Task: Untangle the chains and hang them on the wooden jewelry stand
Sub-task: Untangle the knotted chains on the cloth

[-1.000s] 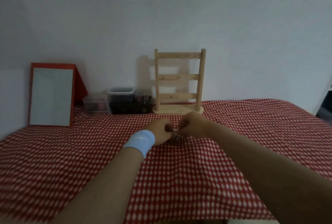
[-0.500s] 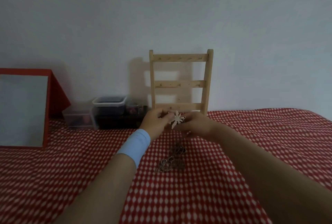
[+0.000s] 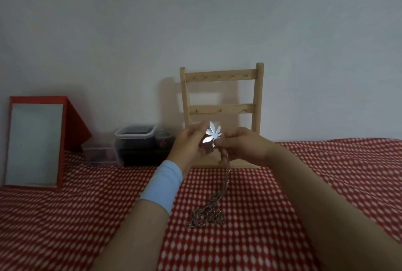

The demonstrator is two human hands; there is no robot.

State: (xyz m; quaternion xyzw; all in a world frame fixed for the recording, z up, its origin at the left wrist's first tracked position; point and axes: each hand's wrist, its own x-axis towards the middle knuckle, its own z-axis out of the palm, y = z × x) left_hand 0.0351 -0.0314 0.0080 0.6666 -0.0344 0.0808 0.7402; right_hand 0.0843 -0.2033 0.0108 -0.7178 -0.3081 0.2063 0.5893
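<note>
A shiny leaf-shaped pendant (image 3: 213, 133) is held up between both hands in front of the wooden jewelry stand (image 3: 221, 94). My left hand (image 3: 188, 146), with a blue wristband, pinches the pendant from the left. My right hand (image 3: 243, 145) pinches its stem and the chain (image 3: 226, 180) from the right. The chain hangs down from my right hand to a tangled heap of chains (image 3: 206, 217) lying on the red checked cloth. The stand's three rails with small pegs carry nothing; its lowest rail and base are partly hidden behind my hands.
A red-framed mirror (image 3: 34, 142) leans against the wall at the left. Clear plastic boxes (image 3: 134, 142) with dark contents stand left of the stand. The red checked cloth (image 3: 65, 216) covers the whole table up to the white wall.
Both hands have risen from the cloth, lifting the pendant and pulling a length of chain up out of the heap. The view has moved closer to the stand.
</note>
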